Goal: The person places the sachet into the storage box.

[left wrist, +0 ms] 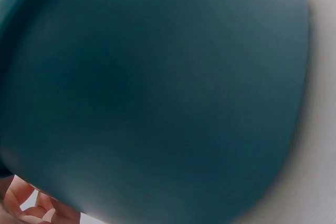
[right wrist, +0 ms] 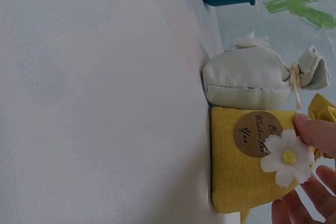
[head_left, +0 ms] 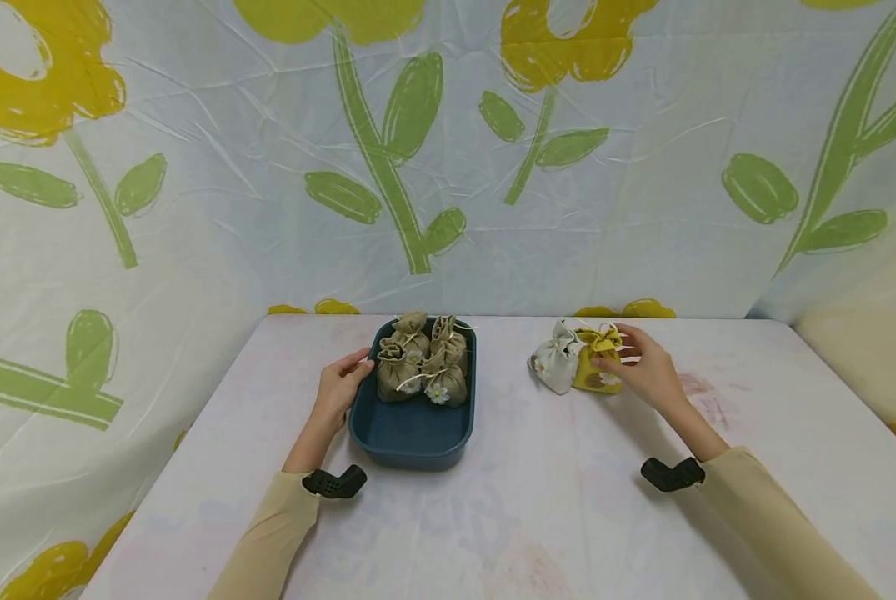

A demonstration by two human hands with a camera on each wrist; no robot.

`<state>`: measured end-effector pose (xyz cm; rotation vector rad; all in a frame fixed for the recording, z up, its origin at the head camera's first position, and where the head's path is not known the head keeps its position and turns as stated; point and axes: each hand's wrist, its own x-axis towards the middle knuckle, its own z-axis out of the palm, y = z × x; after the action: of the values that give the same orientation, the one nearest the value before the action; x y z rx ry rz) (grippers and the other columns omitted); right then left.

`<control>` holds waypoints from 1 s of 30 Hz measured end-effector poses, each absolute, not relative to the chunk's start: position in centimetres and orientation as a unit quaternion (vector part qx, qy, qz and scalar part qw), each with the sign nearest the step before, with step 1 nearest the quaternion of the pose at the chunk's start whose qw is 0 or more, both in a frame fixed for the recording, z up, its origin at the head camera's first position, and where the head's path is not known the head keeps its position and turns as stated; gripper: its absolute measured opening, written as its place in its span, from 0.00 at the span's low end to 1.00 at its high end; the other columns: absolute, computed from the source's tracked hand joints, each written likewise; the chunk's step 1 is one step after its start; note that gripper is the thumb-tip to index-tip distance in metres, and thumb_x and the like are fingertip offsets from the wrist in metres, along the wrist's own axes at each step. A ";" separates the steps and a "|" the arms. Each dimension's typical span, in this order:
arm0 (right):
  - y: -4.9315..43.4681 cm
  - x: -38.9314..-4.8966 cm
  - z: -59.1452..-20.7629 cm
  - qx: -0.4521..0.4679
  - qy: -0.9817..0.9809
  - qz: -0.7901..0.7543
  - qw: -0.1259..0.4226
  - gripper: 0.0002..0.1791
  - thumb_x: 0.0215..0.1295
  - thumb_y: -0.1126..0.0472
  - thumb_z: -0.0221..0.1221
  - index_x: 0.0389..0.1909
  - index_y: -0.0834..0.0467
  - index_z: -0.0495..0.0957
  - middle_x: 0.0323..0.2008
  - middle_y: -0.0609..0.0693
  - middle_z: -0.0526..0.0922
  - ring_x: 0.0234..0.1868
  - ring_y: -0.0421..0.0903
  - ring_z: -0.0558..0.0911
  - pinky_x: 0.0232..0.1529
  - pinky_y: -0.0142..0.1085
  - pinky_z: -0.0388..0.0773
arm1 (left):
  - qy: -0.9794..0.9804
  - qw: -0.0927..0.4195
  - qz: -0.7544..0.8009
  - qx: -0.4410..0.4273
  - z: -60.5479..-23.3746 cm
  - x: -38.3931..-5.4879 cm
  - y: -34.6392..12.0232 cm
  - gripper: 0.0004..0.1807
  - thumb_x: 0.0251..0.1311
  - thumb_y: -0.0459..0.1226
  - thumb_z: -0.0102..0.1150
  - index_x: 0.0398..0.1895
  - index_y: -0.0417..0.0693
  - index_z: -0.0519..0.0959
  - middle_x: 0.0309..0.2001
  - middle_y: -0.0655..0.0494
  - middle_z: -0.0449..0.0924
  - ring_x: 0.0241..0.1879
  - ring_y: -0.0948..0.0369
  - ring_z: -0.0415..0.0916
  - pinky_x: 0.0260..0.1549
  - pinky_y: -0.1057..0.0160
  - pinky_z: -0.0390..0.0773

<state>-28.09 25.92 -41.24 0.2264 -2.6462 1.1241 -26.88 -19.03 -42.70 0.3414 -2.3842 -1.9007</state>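
A dark blue rectangular tub (head_left: 410, 437) stands on the table with several brown drawstring pouches (head_left: 398, 383) in its far half. My left hand (head_left: 338, 387) grips the tub's left rim. The tub's outer wall (left wrist: 157, 98) fills most of the left wrist view, with a few curled fingers at the lower left corner. On the right, my right hand (head_left: 650, 371) holds a yellow drawstring pouch (right wrist: 231, 171), thumb on its front near the neck. That pouch bears a white flower and a round brown label. A white drawstring pouch (right wrist: 247, 80) stands right beside it, touching.
The pale table (head_left: 523, 500) runs up to a flower-printed cloth (head_left: 478, 250) at the back. Similar cloth hangs on the left side. A gap of bare tabletop (head_left: 500, 375) lies between the tub and the white pouch.
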 end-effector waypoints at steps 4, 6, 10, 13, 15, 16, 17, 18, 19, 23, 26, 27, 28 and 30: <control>25.9 -28.0 -41.3 0.090 -0.908 0.386 0.134 0.34 0.59 0.56 0.66 0.62 0.69 0.68 0.51 0.71 0.78 0.47 0.66 0.80 0.34 0.27 0.73 | -0.777 0.036 -0.618 0.113 -42.7 -26.9 -19.2 0.22 0.66 0.40 0.56 0.63 0.48 0.74 0.49 0.46 0.76 0.47 0.59 0.69 0.41 0.71 0.70; 25.9 -28.0 -41.3 0.097 -0.907 0.384 0.143 0.29 0.58 0.60 0.67 0.57 0.70 0.72 0.49 0.71 0.79 0.45 0.66 0.81 0.32 0.24 0.73 | -0.777 0.037 -0.618 0.112 -42.7 -26.9 -19.2 0.22 0.66 0.40 0.56 0.62 0.48 0.75 0.48 0.47 0.76 0.47 0.59 0.68 0.40 0.72 0.69; 25.9 -27.9 -41.4 0.108 -0.904 0.374 0.176 0.22 0.55 0.68 0.66 0.50 0.72 0.76 0.43 0.71 0.81 0.42 0.65 0.82 0.31 0.20 0.73 | -0.776 0.039 -0.620 0.109 -42.7 -26.9 -19.2 0.22 0.66 0.40 0.56 0.62 0.47 0.75 0.47 0.48 0.76 0.46 0.60 0.69 0.40 0.71 0.69; 25.9 -27.9 -41.5 0.112 -0.900 0.368 0.204 0.20 0.51 0.73 0.66 0.47 0.73 0.78 0.40 0.71 0.82 0.39 0.64 0.82 0.31 0.17 0.72 | -0.774 0.039 -0.622 0.108 -42.7 -26.9 -19.2 0.22 0.66 0.40 0.56 0.62 0.47 0.75 0.46 0.49 0.77 0.45 0.61 0.69 0.40 0.71 0.70; 25.9 -27.9 -41.6 0.111 -0.897 0.367 0.219 0.19 0.49 0.75 0.66 0.45 0.73 0.79 0.38 0.70 0.82 0.37 0.64 0.83 0.30 0.16 0.70 | -0.774 0.038 -0.623 0.108 -42.7 -26.9 -19.2 0.22 0.66 0.41 0.56 0.62 0.46 0.75 0.46 0.48 0.77 0.45 0.61 0.69 0.40 0.70 0.70; 25.9 -27.9 -41.6 0.108 -0.897 0.366 0.225 0.18 0.48 0.75 0.65 0.43 0.73 0.80 0.36 0.70 0.83 0.35 0.63 0.83 0.29 0.15 0.69 | -0.774 0.038 -0.623 0.108 -42.7 -26.9 -19.2 0.22 0.66 0.41 0.56 0.62 0.46 0.75 0.46 0.48 0.77 0.45 0.61 0.69 0.40 0.70 0.70; 25.9 -27.8 -41.6 0.105 -0.896 0.363 0.232 0.17 0.47 0.76 0.65 0.42 0.72 0.80 0.35 0.70 0.83 0.34 0.63 0.83 0.28 0.15 0.69 | -0.774 0.037 -0.623 0.108 -42.7 -26.9 -19.2 0.22 0.66 0.41 0.56 0.62 0.46 0.75 0.47 0.48 0.77 0.45 0.61 0.69 0.40 0.70 0.70; 26.0 -27.8 -41.6 0.102 -0.896 0.361 0.236 0.17 0.47 0.76 0.65 0.41 0.72 0.81 0.34 0.69 0.84 0.32 0.62 0.83 0.28 0.15 0.68 | -0.774 0.036 -0.623 0.108 -42.7 -26.9 -19.1 0.22 0.66 0.41 0.56 0.62 0.46 0.75 0.47 0.48 0.77 0.45 0.60 0.69 0.40 0.70 0.70; 26.1 -27.8 -41.6 0.100 -0.897 0.360 0.239 0.16 0.46 0.76 0.65 0.41 0.72 0.81 0.33 0.69 0.84 0.31 0.62 0.83 0.27 0.16 0.68 | -0.774 0.036 -0.623 0.109 -42.8 -26.9 -19.1 0.22 0.66 0.41 0.56 0.62 0.46 0.75 0.47 0.47 0.77 0.45 0.60 0.69 0.41 0.70 0.70; 26.3 -27.6 -41.6 0.089 -0.900 0.351 0.242 0.16 0.46 0.76 0.65 0.40 0.71 0.82 0.31 0.68 0.84 0.29 0.57 0.84 0.26 0.16 0.68 | -0.774 0.037 -0.623 0.110 -42.8 -27.0 -19.0 0.22 0.66 0.40 0.56 0.62 0.47 0.75 0.48 0.46 0.76 0.46 0.59 0.69 0.42 0.68 0.70; 26.4 -27.4 -41.5 0.089 -0.900 0.347 0.249 0.16 0.45 0.76 0.65 0.39 0.71 0.83 0.31 0.67 0.85 0.27 0.50 0.83 0.27 0.15 0.68 | -0.773 0.038 -0.624 0.111 -42.9 -27.0 -19.0 0.22 0.66 0.40 0.56 0.62 0.46 0.75 0.48 0.47 0.77 0.46 0.60 0.69 0.42 0.68 0.70; 26.4 -27.3 -41.4 0.090 -0.899 0.346 0.252 0.16 0.45 0.76 0.65 0.39 0.70 0.83 0.30 0.67 0.85 0.26 0.46 0.83 0.27 0.14 0.67 | -0.773 0.038 -0.623 0.111 -42.9 -27.0 -19.0 0.22 0.66 0.40 0.56 0.62 0.46 0.75 0.47 0.47 0.77 0.46 0.60 0.69 0.42 0.68 0.70; 26.4 -27.2 -41.3 0.091 -0.899 0.345 0.256 0.16 0.44 0.76 0.65 0.38 0.70 0.83 0.30 0.66 0.85 0.26 0.42 0.81 0.27 0.14 0.67 | -0.773 0.039 -0.623 0.111 -42.9 -27.0 -19.0 0.22 0.66 0.40 0.56 0.62 0.46 0.75 0.47 0.47 0.77 0.46 0.60 0.69 0.42 0.69 0.70; 26.5 -26.8 -41.0 0.094 -0.896 0.347 0.258 0.15 0.44 0.76 0.65 0.38 0.70 0.83 0.30 0.67 0.85 0.25 0.37 0.80 0.27 0.14 0.67 | -0.774 0.038 -0.622 0.112 -42.9 -27.0 -19.1 0.22 0.66 0.41 0.56 0.62 0.46 0.75 0.47 0.47 0.77 0.46 0.60 0.69 0.41 0.70 0.70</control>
<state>-26.85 26.54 -41.02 0.2543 -2.4302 0.9419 -27.04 -19.08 -42.87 0.3442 -2.3750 -1.9077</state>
